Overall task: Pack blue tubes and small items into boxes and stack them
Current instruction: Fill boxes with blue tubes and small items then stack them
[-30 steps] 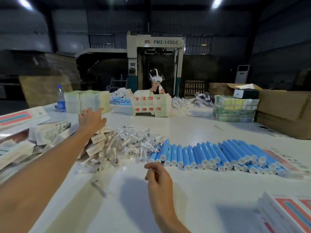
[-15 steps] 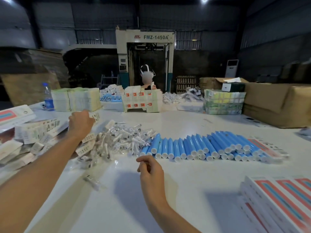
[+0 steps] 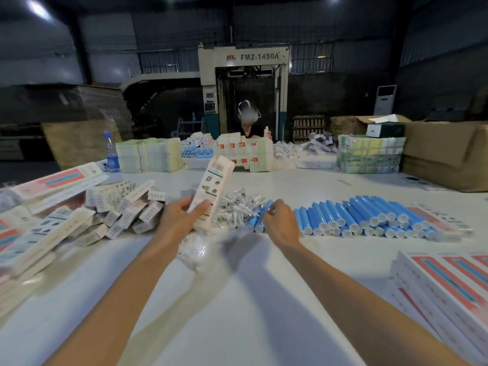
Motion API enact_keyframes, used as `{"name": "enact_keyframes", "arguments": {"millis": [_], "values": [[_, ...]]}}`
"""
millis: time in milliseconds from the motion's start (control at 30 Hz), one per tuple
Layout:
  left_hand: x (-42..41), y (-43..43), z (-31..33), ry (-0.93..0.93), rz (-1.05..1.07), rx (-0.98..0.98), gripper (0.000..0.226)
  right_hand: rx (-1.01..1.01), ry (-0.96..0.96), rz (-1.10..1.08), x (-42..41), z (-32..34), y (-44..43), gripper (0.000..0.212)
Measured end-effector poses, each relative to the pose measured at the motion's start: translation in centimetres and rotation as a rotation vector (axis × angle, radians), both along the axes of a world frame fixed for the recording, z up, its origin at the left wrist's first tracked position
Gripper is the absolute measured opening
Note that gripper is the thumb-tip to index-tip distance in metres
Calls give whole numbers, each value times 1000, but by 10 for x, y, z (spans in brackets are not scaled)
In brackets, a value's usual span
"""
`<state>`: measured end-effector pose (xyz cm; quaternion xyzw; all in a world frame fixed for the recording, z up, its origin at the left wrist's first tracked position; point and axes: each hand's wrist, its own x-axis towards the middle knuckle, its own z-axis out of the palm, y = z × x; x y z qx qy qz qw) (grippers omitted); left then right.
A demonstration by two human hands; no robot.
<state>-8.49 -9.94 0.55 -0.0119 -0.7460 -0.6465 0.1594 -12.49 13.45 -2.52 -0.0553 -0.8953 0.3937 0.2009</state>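
Up comes the left hand [image 3: 178, 220] from the heap of boxes [image 3: 118, 207], now gripping one long white box [image 3: 214, 186], which stands tilted above the table [image 3: 237, 307]. The right hand [image 3: 281, 224] has gone forward to the left end of the row of blue tubes [image 3: 356, 216]. Its fingers curl over the nearest tubes, but the back of the hand hides the grip, so I cannot tell whether it holds one. The pile of small wrapped items [image 3: 237, 207] lies between the two hands. Flat red-and-blue boxes [image 3: 449, 281] are stacked at the near right.
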Motion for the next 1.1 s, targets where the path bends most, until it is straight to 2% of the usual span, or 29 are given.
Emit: {"name": "enact_keyframes", "arguments": {"millis": [167, 267, 467, 600, 667, 733, 800, 967, 1100], "values": [[9, 27, -30, -133, -176, 173, 27, 369, -102, 4, -47, 0, 14, 42], [11, 32, -44, -199, -192, 167, 33, 489, -157, 51, -60, -11, 11, 40], [15, 36, -47, -193, -288, 129, 39, 606, -143, 12, -60, -8, -9, 26], [21, 41, -44, -148, -392, 111, 50, 666, -166, 22, -50, 0, -17, 34], [22, 41, -44, -145, -424, 101, 55, 634, -153, 31, -41, 4, -13, 36], [24, 41, -44, -148, -442, 104, 59, 492, -151, 38, -31, 10, -5, 38], [25, 42, -43, -147, -461, 106, 61, 232, -130, 73, -19, 21, 8, 42], [29, 44, -38, -178, -518, 56, 65, -643, 98, 274, 30, 63, 33, 70], [38, 49, -28, -206, -569, 21, 62, -951, 288, 459, 64, 92, 39, 87]]}}
